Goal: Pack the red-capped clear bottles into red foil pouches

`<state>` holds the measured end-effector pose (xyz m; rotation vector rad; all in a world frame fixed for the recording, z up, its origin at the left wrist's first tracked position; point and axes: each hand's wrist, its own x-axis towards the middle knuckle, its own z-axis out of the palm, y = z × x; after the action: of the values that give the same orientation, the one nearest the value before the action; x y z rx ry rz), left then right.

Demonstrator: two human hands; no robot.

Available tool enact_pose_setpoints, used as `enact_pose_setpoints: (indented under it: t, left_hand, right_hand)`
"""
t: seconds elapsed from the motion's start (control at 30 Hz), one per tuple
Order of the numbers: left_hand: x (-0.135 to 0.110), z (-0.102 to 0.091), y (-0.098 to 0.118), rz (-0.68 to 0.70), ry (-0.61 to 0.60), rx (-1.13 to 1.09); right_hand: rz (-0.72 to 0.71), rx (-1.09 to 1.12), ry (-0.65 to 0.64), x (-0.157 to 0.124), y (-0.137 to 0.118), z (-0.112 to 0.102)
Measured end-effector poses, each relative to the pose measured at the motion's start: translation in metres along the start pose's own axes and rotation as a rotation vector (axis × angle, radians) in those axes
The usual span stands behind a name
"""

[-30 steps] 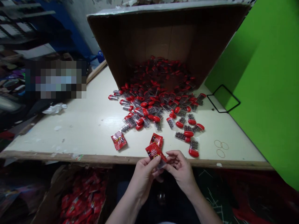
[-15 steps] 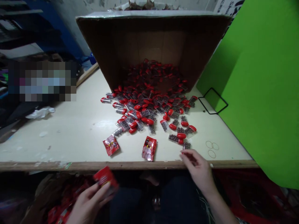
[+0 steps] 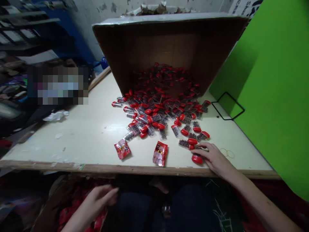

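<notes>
Many red-capped clear plastic containers (image 3: pixel 154 118)

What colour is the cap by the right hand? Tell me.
The cap is glossy red; the head view shows it best.

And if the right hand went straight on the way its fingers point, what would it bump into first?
Probably the red-capped tube lying just past the right hand, beyond the nearer tube it already seems to touch, though depth is hard to judge here.
</notes>
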<state>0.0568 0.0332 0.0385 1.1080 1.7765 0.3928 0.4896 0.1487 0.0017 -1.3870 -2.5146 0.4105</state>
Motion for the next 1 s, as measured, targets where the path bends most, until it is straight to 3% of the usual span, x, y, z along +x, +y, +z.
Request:
enact_pose_setpoints:
  t: [0.03, 0.07, 0.13, 0.2, 0.27, 0.4, 0.67, 0.83, 1.0]
  left_hand:
    - [0.011, 0.010, 0.018, 0.092, -0.061, -0.040]
    - [0.022, 0.021, 0.037, 0.176, -0.033, -0.068]
    - [0.049, 0.045, 0.071, 0.281, 0.128, -0.072]
    - [0.074, 0.069, 0.095, 0.290, 0.259, 0.006]
    - [0.093, 0.087, 0.107, 0.280, 0.302, 0.049]
    - [0.103, 0.098, 0.106, 0.279, 0.270, 0.037]
    - [0.075, 0.095, 0.099, 0.322, 0.196, 0.001]
    - [0.068, 0.102, 0.099, 0.383, 0.232, -0.004]
    - [0.067, 0.094, 0.093, 0.394, 0.304, -0.049]
  right_hand:
    - [0.004, 0.010, 0.013, 0.000, -0.003, 0.001]
    - [0.010, 0.028, 0.026, 0.000, -0.006, 0.002]
    - [0.033, 0.094, 0.059, -0.002, -0.016, 0.003]
    - [0.073, 0.186, 0.099, -0.005, -0.030, 0.005]
    - [0.122, 0.277, 0.135, -0.006, -0.045, 0.007]
    - [0.187, 0.420, 0.181, -0.001, -0.074, 0.014]
    - [0.324, 0.666, 0.324, 0.032, -0.119, 0.031]
    - [0.364, 0.636, 0.220, 0.047, -0.136, 0.040]
    - [0.358, 0.524, 0.107, 0.055, -0.135, 0.040]
